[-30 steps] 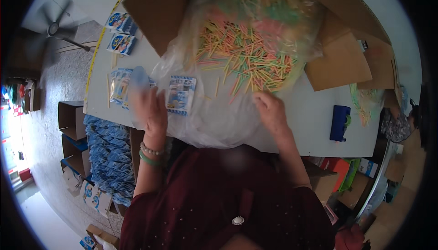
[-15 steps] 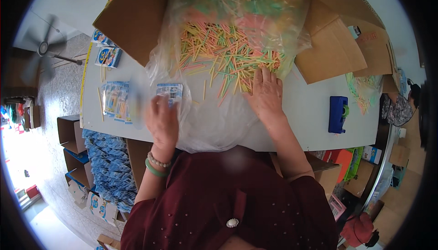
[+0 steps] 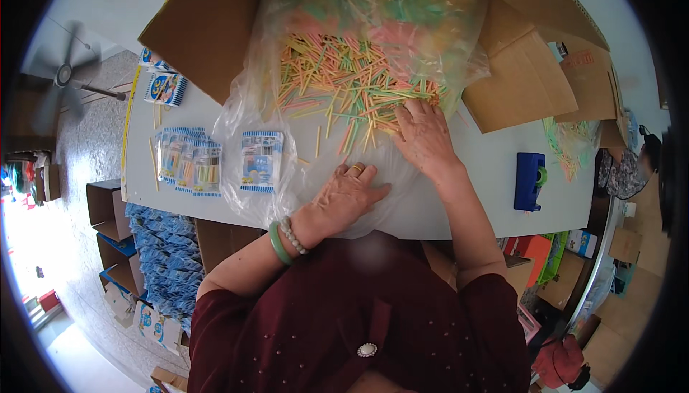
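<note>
Thin pastel sticks in pink, yellow and green spill in a heap from a clear plastic bag. My right hand lies on the near right edge of the heap, fingers stretched onto the sticks; its fingertips are partly hidden among them. Over the bag's loose near end is my left hand, fingers loosely apart, with nothing visible in it. A single blue-edged packet lies flat left of that hand, partly ringed by plastic. Farther left, several filled packets overlap in a row, sticks showing through their windows.
An open cardboard box surrounds the bag, its flap spread rightward. A blue tape dispenser stands on the white table. Stacked packs lie far left. Below the left edge, a box holds many blue packets.
My left hand has moved right and nearer, away from the single packet to the bag's near end. The packet now shows fully. My right hand stays at the sticks, shifted slightly.
</note>
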{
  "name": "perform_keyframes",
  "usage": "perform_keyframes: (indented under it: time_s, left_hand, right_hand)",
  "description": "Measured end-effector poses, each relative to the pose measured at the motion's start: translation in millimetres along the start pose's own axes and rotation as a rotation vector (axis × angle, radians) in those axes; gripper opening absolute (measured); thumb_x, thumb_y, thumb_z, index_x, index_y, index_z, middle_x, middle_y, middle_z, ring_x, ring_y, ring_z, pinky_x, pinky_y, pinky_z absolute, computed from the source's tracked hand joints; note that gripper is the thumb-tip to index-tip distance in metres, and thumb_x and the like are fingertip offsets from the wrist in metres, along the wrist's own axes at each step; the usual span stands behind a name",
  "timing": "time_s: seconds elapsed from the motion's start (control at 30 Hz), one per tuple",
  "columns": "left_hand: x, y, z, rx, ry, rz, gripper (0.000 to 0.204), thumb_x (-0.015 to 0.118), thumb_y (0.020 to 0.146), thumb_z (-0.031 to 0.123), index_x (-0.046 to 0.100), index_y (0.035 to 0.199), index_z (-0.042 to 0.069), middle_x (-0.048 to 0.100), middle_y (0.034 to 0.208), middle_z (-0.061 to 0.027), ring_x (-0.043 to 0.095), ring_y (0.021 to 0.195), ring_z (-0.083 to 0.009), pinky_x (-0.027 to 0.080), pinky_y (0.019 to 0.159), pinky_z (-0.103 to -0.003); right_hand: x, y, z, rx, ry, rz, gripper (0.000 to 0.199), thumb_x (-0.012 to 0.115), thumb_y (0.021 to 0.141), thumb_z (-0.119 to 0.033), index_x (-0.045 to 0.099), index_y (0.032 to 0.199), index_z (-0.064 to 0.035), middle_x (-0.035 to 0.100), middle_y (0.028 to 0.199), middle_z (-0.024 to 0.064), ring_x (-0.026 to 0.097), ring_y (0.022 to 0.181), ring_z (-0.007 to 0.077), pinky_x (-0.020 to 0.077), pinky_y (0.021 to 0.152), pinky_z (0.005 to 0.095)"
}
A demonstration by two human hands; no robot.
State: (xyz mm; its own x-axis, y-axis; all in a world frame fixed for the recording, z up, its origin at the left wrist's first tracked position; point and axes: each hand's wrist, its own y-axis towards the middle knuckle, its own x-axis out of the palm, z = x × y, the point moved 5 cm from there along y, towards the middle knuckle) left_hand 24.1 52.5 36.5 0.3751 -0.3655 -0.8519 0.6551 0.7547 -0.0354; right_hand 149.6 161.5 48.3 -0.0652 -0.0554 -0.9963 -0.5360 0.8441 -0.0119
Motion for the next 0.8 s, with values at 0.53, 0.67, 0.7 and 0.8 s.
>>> perform_keyframes:
  time_s: [0.53, 0.67, 0.7, 0.8]
  left_hand:
    - [-1.1, -8.6, -3.3, -0.064, -0.129, 0.054, 0.057, 0.075, 0.069, 0.016, 0.059, 0.124, 0.020, 0.047, 0.119, -0.0142, 0.047, 0.108, -0.0317, 0.036, 0.097, -0.043]
    - [-1.8, -13.6, -7.3, -0.056, -0.154, 0.132, 0.049, 0.074, 0.070, 0.013, 0.062, 0.118, 0.016, 0.051, 0.118, -0.0138, 0.050, 0.106, -0.0339, 0.040, 0.094, -0.043]
    - [3.1, -15.6, -13.9, -0.052, -0.149, 0.131, 0.049, 0.074, 0.070, 0.013, 0.062, 0.118, 0.016, 0.051, 0.118, -0.0138, 0.050, 0.106, -0.0339, 0.040, 0.094, -0.043]
    - [2.0, -28.3, -29.7, -0.032, -0.483, 0.291, 0.034, 0.070, 0.074, 0.006, 0.065, 0.107, 0.008, 0.057, 0.111, -0.0123, 0.057, 0.099, -0.0278, 0.047, 0.086, -0.035]
  right_hand:
    - [-9.6, 15.4, 1.4, 0.014, 0.262, 0.326, 0.015, 0.055, 0.085, -0.011, 0.054, 0.096, -0.0014, 0.059, 0.094, 0.0152, 0.056, 0.093, 0.0332, 0.0411, 0.086, 0.0421]
    - [-7.0, 22.4, 2.8, 0.224, 1.064, 0.399, 0.022, 0.057, 0.090, -0.016, 0.053, 0.103, 0.0008, 0.062, 0.100, 0.0160, 0.059, 0.091, 0.0357, 0.0453, 0.081, 0.0391]
    - [-5.7, 22.3, -0.9, 0.224, 1.065, 0.405, 0.022, 0.057, 0.090, -0.016, 0.053, 0.103, 0.0008, 0.062, 0.100, 0.0160, 0.059, 0.091, 0.0357, 0.0453, 0.081, 0.0391]
    - [14.2, 16.3, -3.5, 0.279, 0.824, 0.360, 0.029, 0.057, 0.093, -0.019, 0.053, 0.113, 0.0011, 0.066, 0.093, 0.0097, 0.063, 0.086, 0.0207, 0.0482, 0.079, 0.0333]
